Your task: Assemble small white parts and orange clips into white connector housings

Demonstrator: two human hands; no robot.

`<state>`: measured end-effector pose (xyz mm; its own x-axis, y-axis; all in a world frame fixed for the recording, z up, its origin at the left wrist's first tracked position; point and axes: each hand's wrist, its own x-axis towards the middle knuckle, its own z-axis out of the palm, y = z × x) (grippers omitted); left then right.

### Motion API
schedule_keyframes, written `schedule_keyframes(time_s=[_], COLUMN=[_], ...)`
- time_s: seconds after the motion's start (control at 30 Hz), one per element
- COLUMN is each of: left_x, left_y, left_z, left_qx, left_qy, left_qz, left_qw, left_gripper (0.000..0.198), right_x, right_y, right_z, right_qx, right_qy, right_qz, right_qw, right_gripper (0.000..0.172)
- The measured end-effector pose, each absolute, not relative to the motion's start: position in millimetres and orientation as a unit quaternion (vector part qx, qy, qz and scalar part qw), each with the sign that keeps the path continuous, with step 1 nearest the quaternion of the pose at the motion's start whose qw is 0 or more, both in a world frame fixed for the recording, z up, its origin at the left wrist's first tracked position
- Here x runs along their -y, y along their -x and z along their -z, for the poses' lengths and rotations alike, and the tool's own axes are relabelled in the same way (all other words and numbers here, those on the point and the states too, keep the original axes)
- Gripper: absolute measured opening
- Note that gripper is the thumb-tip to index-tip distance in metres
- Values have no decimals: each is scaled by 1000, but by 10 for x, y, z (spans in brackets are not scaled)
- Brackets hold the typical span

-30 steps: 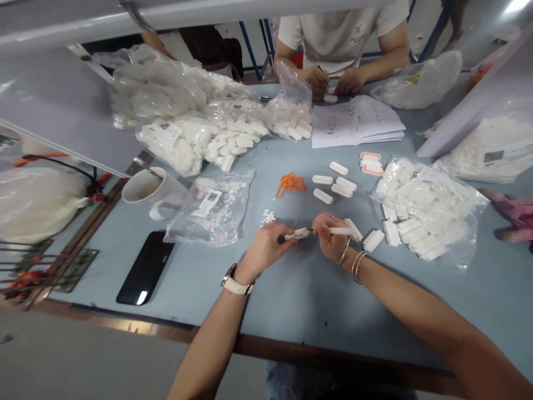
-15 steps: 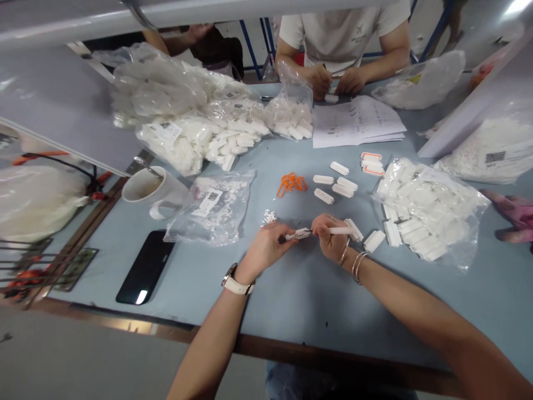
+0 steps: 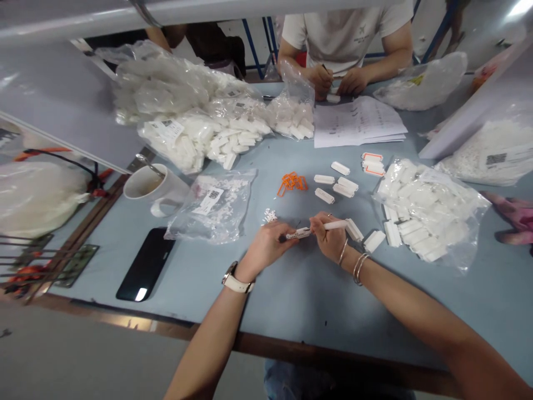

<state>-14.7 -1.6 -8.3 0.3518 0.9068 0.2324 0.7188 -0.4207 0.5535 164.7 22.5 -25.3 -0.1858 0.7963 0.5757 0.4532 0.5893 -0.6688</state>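
Observation:
My left hand [image 3: 270,246] pinches a small white plastic piece [image 3: 300,233] with a row of dark holes along its side. In my right hand [image 3: 328,239] is a white pen-like tool [image 3: 335,224], its tip at the right end of the plastic piece. The fingers hide the exact contact. Just above my left hand lies a little heap of tiny white parts [image 3: 270,215]. Beyond it sits a pile of orange rectangular frames [image 3: 292,183]. Several white plastic pieces [image 3: 343,186] lie loose on the table in front of my right hand.
A bag of white pieces [image 3: 433,205] spills open at the right. To the left are a bag of tiny parts [image 3: 214,205], a mug [image 3: 152,189] with a spoon, and a black phone [image 3: 145,265]. Larger bags [image 3: 187,100] and paper sheets [image 3: 358,122] lie across the back, where another person's hands [image 3: 337,82] work.
My right hand and the tool have tilted slightly at the end of the white plastic piece. My left hand keeps its hold. The whole view has shifted a little.

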Motion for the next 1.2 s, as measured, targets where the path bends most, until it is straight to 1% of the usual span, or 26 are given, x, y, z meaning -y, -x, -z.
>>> schedule_keyframes(time_s=[0.13,0.27,0.57,0.8,1.0,1.07,1.2], left_x=[17,19,24,26,26,25,25], left_y=[149,155,151,152,149,151,158], left_z=[89,94,69,83,72,71,77], left_qx=[-502,-508,-511,-510,-516,-518,-519], left_qy=[-803,-802,-800,-796,-796,-796,-794], left_qz=[-261,-255,-257,-263,-251,-248,-248], left_qw=[187,184,183,193,194,190,196], left_gripper=[6,7,13,8,6,6,7], right_x=[-216,-211,-195,-224,-222,-212,-196], right_y=[-1645,-1656,-1668,-1646,-1629,-1630,-1640], right_z=[236,240,285,275,251,254,268], right_qx=[771,776,724,754,772,761,718], right_qy=[395,392,394,415,411,419,424], right_qz=[-161,-180,-217,-184,-163,-169,-209], right_qw=[473,461,523,474,457,466,511], right_gripper=[47,46,46,45,46,47,48])
